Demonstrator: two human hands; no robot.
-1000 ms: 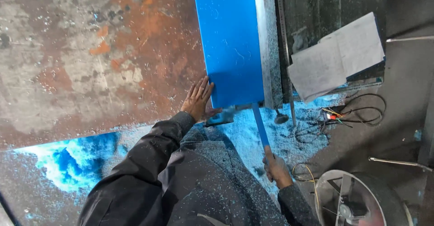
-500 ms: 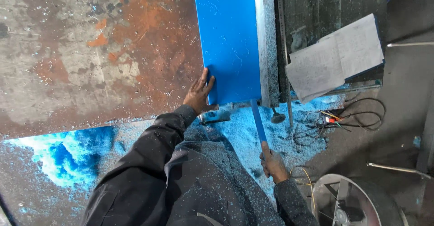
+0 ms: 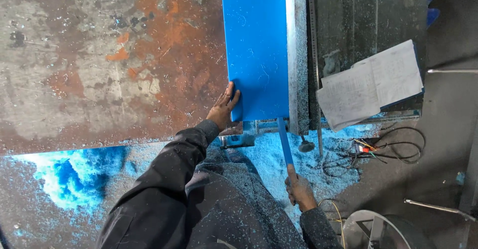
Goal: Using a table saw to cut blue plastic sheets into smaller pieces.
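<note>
A large blue plastic sheet (image 3: pixel 256 45) lies on a rusty metal table (image 3: pixel 99 60). My left hand (image 3: pixel 223 107) rests flat on the sheet's near left corner, fingers spread. A narrow blue strip (image 3: pixel 285 142) runs from the sheet's near right edge down toward me. My right hand (image 3: pixel 298 189) grips the lower end of this strip. Both arms wear dark sleeves dusted with blue shavings.
A metal rail or fence (image 3: pixel 298 55) runs along the sheet's right edge. Paper sheets (image 3: pixel 371 82) lie on a dark surface to the right. Tangled cables (image 3: pixel 378 152) and blue shavings (image 3: pixel 74 179) cover the floor. A round metal object (image 3: pixel 383 231) sits at bottom right.
The view has shifted slightly. My left hand has slid a little along the sheet's corner, and my right hand with the strip has stayed in about the same place.
</note>
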